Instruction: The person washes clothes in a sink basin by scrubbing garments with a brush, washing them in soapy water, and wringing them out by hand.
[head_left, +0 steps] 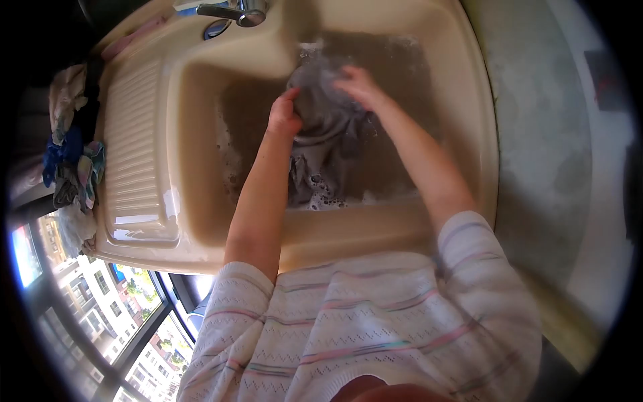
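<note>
A soaked, grey, softly folded cloth (325, 124) lay in the square, cream-coloured sink basin (199, 161), partly in cloudy, brownish water (405, 80). It was positioned between the two hands, bunched at their level and trailing in loose folds toward the near wall of the basin, between the forearms.

The bare left hand (286, 115) was at the cloth's left edge, bent inward, with the fingers touching the fabric. The bare right hand (360, 88) was on the opposite side, slightly nearer the back of the basin, its fingers extended inward to the cloth's upper right part. The hands were apart, with the bulk of the upper folds between them. Owing to blur around the fingertips and cloth, it could not be determined whether either hand was closed on the fabric or merely pressing against it.

White suds (328, 202) were noted at the cloth's near end, with thinner traces along the waterline. A chrome tap (252, 12) stood behind the basin, its spout clear of the cloth. To the left was a cream, ribbed drainboard (134, 147); beyond its outer edge lay a heap of mixed garments (65, 157), including white, blue and dark pieces. The person wore a white, short-sleeved knitted top (362, 315) with thin coloured stripes. The sleeves ended above the forearms, which were bare.
</note>
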